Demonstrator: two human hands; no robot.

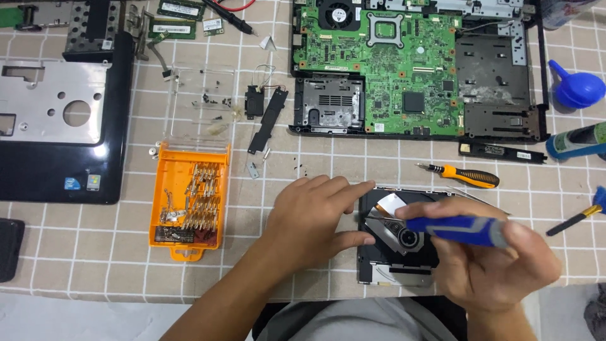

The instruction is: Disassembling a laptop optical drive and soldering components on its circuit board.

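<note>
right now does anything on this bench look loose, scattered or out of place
Yes. Tiny dark screws lie loose on the checked cloth below the laptop base, outside the orange bit case. The optical drive is open, its mechanism exposed, under the left hand and the right hand with the blue screwdriver.

Tabletop [95,265] had a beige checked cloth; on it lay an orange bit case [188,201], green motherboard [385,63], optical drive [394,252], orange screwdriver [464,177].
</note>
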